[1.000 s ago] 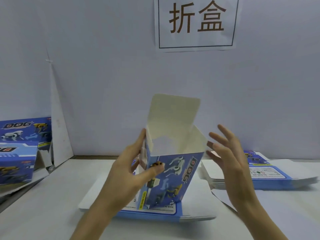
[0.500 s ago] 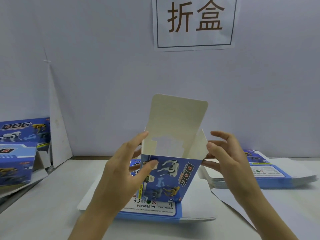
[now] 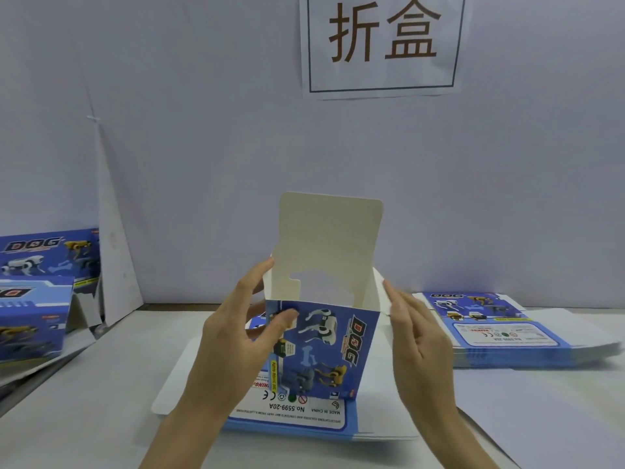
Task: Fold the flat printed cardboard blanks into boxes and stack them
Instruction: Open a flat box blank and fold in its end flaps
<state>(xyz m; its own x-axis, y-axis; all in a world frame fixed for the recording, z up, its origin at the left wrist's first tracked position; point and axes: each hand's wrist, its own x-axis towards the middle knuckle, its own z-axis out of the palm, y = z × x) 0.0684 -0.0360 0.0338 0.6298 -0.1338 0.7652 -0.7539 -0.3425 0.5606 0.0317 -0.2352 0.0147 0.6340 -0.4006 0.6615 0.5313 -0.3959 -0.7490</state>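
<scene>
Presently, the box [image 3: 324, 350] stands upright on a pile of flat blanks [image 3: 287, 418] at mid-table, its top unclosed. The left hand [image 3: 233, 343] grips its left corner, thumb on the print. The right hand [image 3: 416, 340], fingers straight, touches the side flap [image 3: 378, 292]. Judged next: fold the side flaps in, then the lid [image 3: 329, 238]. The table [image 3: 101, 418] is white, with finished boxes [image 3: 33, 299] at left and a wall sign [image 3: 382, 42].

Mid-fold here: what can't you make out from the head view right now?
All in the head view:
- Bottom of the blue printed cardboard box: hidden by its own front panel; closed or not, unknown.
- Left hand: most fingers are behind the box's left wall.
- Folded blue boxes at left: cut off by the frame edge; count unclear.
- Pile of flat blue blanks at right: sheets too thin to count.
</scene>
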